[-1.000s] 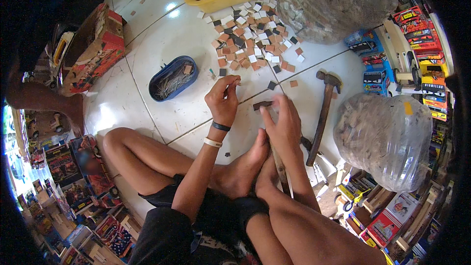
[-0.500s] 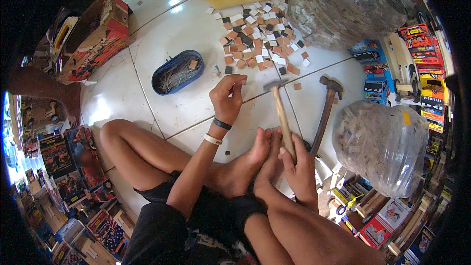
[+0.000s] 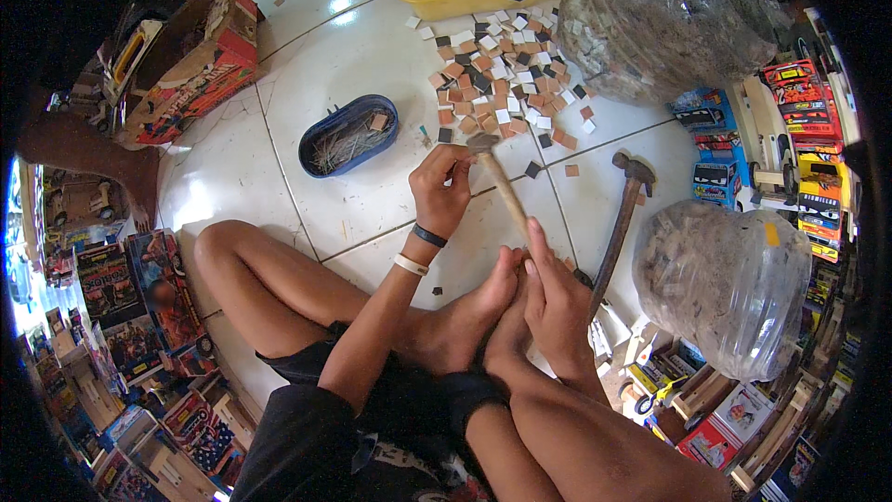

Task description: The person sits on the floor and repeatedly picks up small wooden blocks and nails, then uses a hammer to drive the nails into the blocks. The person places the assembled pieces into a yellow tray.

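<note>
- Two bare hands at work over a white tiled floor. The right hand [image 3: 557, 302] is wrapped round the lower end of a pale-handled hammer [image 3: 506, 191], with the handle slanting up and left away from it.
- The left hand [image 3: 441, 191] has its fingers curled in, tips bunched close together right by the hammer's head. Honestly can't tell if something small is pinched in there, or if the head is touching the fingertips.
- Black band [image 3: 429, 236] and a white band [image 3: 411, 265] on the left wrist, just below that hand.
- Left of the left hand: a blue oval container [image 3: 358, 165] with thin metal bits and one small brown square in it.
- Beyond both hands, a messy spread of little brown, white and black squares [image 3: 506, 84], then a yellow tub [image 3: 465, 5] holding loads more.
- Right of the right hand, a dark-handled hammer [image 3: 613, 232] is lying on the floor, and past it sits a cloudy, bulging plastic bag [image 3: 720, 288]. Another, bigger filled bag [image 3: 683, 28] is farther off, up and right of both hands.
- Bare foot [image 3: 497, 288] tucked between the forearms, close to the right hand.
</note>
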The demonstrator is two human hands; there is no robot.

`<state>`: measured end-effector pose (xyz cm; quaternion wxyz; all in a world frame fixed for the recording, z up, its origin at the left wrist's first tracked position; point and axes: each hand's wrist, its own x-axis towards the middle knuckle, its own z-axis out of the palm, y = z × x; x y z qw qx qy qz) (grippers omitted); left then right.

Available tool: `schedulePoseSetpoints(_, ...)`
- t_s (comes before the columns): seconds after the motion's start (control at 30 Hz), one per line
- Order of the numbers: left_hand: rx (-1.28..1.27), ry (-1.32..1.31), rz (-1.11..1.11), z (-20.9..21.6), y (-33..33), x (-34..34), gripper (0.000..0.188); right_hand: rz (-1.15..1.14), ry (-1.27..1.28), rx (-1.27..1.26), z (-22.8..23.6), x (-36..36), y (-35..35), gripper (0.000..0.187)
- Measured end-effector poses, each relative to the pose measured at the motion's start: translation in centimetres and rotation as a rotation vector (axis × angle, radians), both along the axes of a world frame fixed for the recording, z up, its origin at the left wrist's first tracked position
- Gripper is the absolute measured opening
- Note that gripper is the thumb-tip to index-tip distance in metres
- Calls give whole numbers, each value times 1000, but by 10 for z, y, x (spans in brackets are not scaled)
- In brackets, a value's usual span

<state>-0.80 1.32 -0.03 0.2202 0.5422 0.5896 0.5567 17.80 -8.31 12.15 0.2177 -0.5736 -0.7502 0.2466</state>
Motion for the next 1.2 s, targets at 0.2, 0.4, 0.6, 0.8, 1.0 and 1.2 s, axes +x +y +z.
schedulePoseSetpoints(0.2, -25, -32, -25, 3, 0, 0, 17, -41, 58, -87, 0, 3, 0, 64)
schedulePoseSetpoints(0.4, -50, -35, -5, 4, 1, 1, 16, -8, -13, -153, 0, 4, 2, 62)
schedulePoseSetpoints(0.6, -66, -30, -39, 4, 2, -2, 14, -90, 36, -267, -16, 11, -6, 59)
schedulePoseSetpoints(0.8, -301, -638, -154, 25, 0, -12, 10, -116, 83, -374, -26, 13, -7, 51)
schedulePoseSetpoints(1.0, -478, -905, -223, 74, -25, -8, 12, -97, 259, -133, -22, -10, 38, 36)
schedulePoseSetpoints(1.2, -525, -935, -315, 101, -35, -20, 12, 39, 770, -565, -29, -28, 59, 34)
